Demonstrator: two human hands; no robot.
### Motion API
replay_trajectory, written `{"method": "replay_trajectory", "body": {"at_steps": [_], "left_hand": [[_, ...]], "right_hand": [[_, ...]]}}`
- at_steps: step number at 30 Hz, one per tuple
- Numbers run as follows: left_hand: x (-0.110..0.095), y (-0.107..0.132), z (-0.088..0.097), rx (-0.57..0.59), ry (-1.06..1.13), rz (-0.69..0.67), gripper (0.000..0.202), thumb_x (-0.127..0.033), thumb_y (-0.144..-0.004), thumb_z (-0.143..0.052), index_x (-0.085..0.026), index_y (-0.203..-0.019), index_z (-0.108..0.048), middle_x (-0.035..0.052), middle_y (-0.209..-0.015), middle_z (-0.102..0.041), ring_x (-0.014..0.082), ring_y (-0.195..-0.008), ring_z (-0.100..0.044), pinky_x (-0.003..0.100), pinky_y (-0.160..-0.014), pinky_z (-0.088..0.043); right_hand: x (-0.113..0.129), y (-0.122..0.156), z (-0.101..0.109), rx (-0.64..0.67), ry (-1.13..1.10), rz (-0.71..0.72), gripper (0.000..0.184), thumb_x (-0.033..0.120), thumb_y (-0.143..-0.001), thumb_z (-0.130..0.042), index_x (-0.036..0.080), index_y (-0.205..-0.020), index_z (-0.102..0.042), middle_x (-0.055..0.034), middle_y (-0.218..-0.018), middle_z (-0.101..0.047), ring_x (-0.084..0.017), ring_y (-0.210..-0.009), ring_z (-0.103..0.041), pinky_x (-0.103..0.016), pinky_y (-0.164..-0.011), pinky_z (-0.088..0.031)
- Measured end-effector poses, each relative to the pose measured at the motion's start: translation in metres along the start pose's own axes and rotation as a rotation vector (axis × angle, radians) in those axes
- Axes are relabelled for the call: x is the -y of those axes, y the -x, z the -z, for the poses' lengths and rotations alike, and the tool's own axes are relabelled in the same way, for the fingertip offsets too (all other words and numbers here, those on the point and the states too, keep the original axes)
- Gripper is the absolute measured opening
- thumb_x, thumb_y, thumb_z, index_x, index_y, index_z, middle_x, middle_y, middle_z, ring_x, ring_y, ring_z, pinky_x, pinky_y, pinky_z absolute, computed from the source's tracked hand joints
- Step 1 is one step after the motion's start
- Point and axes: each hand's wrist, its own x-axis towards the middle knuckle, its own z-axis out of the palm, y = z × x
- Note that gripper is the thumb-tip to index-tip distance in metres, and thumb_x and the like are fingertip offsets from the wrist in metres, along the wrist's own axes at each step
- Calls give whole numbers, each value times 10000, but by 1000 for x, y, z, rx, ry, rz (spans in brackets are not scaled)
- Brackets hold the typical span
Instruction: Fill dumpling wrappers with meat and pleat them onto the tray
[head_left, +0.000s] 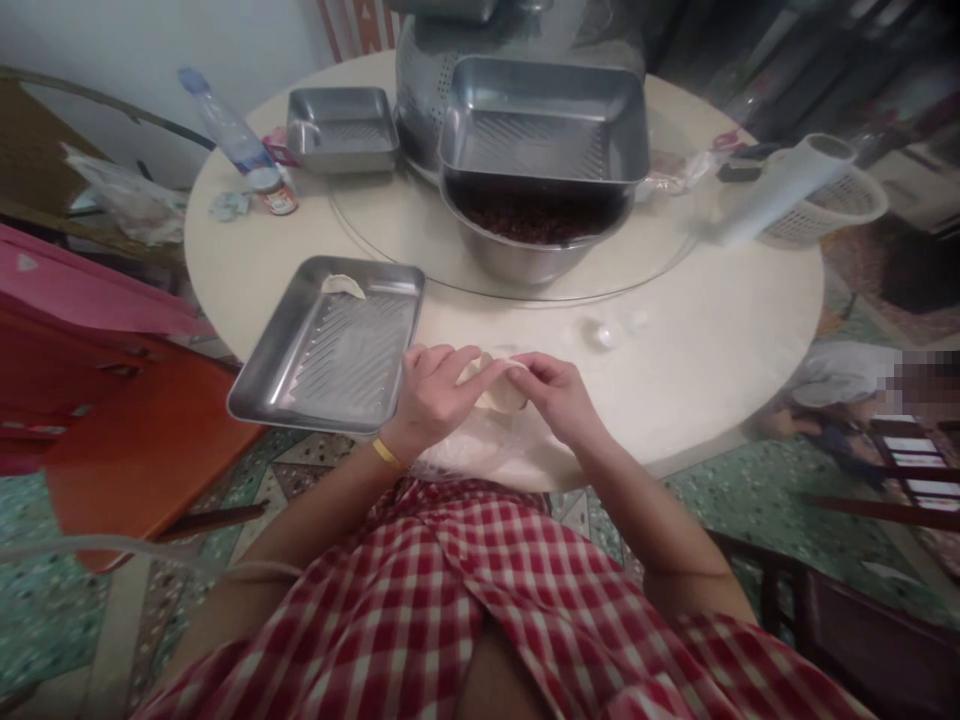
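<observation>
Fingers [535, 368] of two hands [429, 398] [564, 395] hold one dough wrapper [501, 398].

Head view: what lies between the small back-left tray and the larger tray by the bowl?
A perforated metal vessel shows between the small tray and the larger tray in the head view.
</observation>
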Motion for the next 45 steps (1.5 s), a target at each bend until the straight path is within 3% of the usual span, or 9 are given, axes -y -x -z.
{"method": "replay_trajectory", "body": {"at_steps": [9,14,20,24,28,31,36,38,45], "left_hand": [[2,-1,-3,169,272,245,163,-293,-938,-598,-244,-989,-744,60,-974,-677,201,-913,-552,366,-833,-405],[7,-5,-4,219,347,274,161,-306,-936,-605,-234,-979,-742,55,-954,-673,199,-916,-558,368,-830,-442],[14,-7,-2,153,253,98,162,-229,-927,-599,-233,-1040,-716,57,-907,-697,202,-838,-609,360,-794,-457],[29,-8,-21,44,183,-59,136,-228,-797,-747,-217,-920,-689,51,-850,-708,209,-736,-621,333,-691,-451],[35,-10,-34,-13,210,-109,103,-214,-762,-748,-192,-816,-664,61,-783,-710,219,-665,-638,336,-658,-426],[35,-7,-31,-10,196,-126,100,-222,-751,-730,-182,-811,-660,81,-786,-725,237,-662,-646,355,-685,-444],[37,-5,-30,22,175,-171,86,-206,-775,-690,-187,-842,-640,70,-786,-732,225,-662,-635,344,-663,-466],[36,-6,-29,35,188,-189,101,-196,-770,-686,-211,-851,-629,47,-794,-729,215,-670,-636,342,-656,-483],[30,-3,-25,246,285,-42,305,-241,-763,-644,-355,-1045,-633,35,-931,-714,314,-817,-649,508,-751,-518]], "right_hand": [[-7,2,1,-7,175,204,227,417,-777,-698,203,-836,-744,0,-748,-702,-116,-656,-572,-254,-620,-471],[-12,-1,3,33,264,293,178,339,-825,-649,201,-889,-742,-14,-840,-735,-126,-713,-617,-256,-667,-490],[-7,0,-5,-3,334,272,254,257,-867,-624,184,-1100,-691,-12,-968,-730,-101,-698,-574,-233,-689,-483],[0,-9,1,109,377,258,290,309,-949,-555,187,-1195,-648,-2,-1003,-731,-105,-786,-620,-237,-804,-507],[6,-14,11,147,351,211,134,246,-942,-600,241,-1055,-671,52,-1122,-730,-111,-1040,-639,-233,-970,-479],[13,-11,14,157,379,200,68,277,-933,-629,235,-942,-681,62,-1033,-736,-110,-1007,-639,-204,-918,-469],[26,-16,18,220,513,120,389,480,-931,-586,193,-676,-652,54,-674,-629,-110,-737,-585,-214,-683,-437],[28,-22,19,268,491,85,384,502,-889,-637,196,-659,-665,68,-648,-617,-100,-726,-574,-204,-677,-431],[27,-38,22,268,361,-16,178,181,-766,-786,198,-626,-677,105,-578,-600,-88,-751,-569,-185,-721,-437]]}}
